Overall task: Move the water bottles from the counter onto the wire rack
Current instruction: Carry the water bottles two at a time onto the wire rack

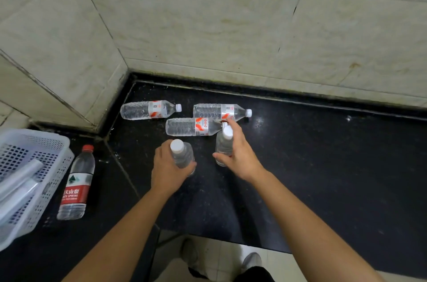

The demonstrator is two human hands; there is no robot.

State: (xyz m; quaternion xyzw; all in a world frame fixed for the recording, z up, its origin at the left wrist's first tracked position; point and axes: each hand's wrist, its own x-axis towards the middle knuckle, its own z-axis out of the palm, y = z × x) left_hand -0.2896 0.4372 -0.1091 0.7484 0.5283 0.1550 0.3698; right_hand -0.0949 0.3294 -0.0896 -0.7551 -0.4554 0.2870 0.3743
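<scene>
Three clear water bottles with white caps and orange-white labels lie on their sides on the black counter [323, 154]: one at the far left [147, 110], one at the back [219, 111], one in front of it [189, 127]. My left hand [166, 166] is wrapped around an upright white-capped bottle [182, 154]. My right hand [238, 154] grips a second upright bottle [223, 145] just beside the lying ones. No wire rack is in view.
A red-capped bottle with a red label [76, 184] stands at the left beside a white perforated plastic basket [46, 157] holding pale rolled items. Tiled walls meet in a corner behind the counter. The counter's front edge and floor show below.
</scene>
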